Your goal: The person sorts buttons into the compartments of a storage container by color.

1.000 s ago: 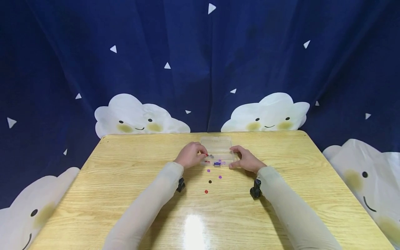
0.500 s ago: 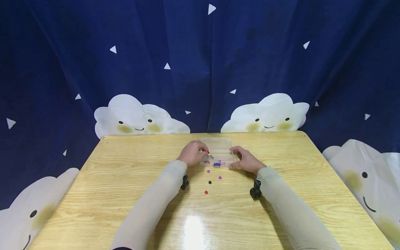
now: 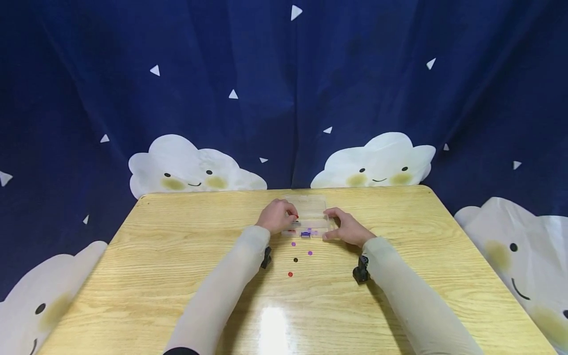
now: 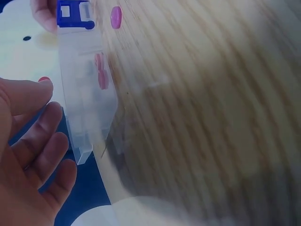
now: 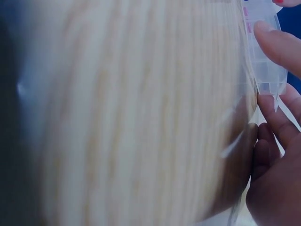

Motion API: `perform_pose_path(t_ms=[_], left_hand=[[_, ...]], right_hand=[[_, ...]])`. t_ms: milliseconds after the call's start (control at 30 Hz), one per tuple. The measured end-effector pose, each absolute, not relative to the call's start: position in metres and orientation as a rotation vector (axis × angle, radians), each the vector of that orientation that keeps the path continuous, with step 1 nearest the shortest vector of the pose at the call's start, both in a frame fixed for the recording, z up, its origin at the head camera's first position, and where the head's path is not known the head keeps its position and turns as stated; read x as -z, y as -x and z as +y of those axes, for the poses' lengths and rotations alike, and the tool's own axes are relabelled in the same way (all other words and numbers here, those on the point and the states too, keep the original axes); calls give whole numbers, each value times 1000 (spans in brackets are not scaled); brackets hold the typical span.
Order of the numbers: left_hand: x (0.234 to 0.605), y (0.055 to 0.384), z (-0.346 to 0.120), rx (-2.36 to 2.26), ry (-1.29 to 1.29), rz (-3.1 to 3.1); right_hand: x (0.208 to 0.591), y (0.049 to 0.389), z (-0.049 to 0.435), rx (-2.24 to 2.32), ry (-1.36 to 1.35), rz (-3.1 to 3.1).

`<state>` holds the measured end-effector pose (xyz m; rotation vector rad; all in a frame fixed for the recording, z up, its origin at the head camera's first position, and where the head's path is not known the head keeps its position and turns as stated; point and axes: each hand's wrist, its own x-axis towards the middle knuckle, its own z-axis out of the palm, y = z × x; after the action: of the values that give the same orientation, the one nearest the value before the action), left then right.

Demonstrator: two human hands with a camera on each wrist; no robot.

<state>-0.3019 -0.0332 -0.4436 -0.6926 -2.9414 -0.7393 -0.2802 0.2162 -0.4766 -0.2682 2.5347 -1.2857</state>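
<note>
My left hand point(image 3: 276, 216) is over the left side of a clear plastic box point(image 3: 317, 223), pinching a small red button point(image 4: 43, 79) between thumb and index finger. The other fingers of that hand are loosely bent in the left wrist view. The box stands with its lid raised at the back and has a blue latch point(image 4: 75, 15) on its front. Red buttons point(image 4: 102, 79) show through the front wall, and purple ones lie further right inside. My right hand point(image 3: 348, 228) holds the box's right end, thumb at the front and fingers round the far side.
In front of the box, a purple button point(image 3: 293, 244), a second purple button point(image 3: 310, 253), a black button point(image 3: 296, 260) and a red button point(image 3: 290, 274) lie loose on the wooden table point(image 3: 146, 276). A dark blue curtain point(image 3: 266, 74) with clouds hangs behind.
My left hand has shifted slightly right, lifting the red button a little over the box. The right hand keeps its hold on the box. The head view has turned slightly right.
</note>
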Motion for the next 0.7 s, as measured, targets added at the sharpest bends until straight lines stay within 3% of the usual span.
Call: perform_pose_path(t_ms=[700], left_hand=[[442, 299, -31, 722, 670, -3010]], right_hand=[[475, 279, 216, 1283, 317, 2540]])
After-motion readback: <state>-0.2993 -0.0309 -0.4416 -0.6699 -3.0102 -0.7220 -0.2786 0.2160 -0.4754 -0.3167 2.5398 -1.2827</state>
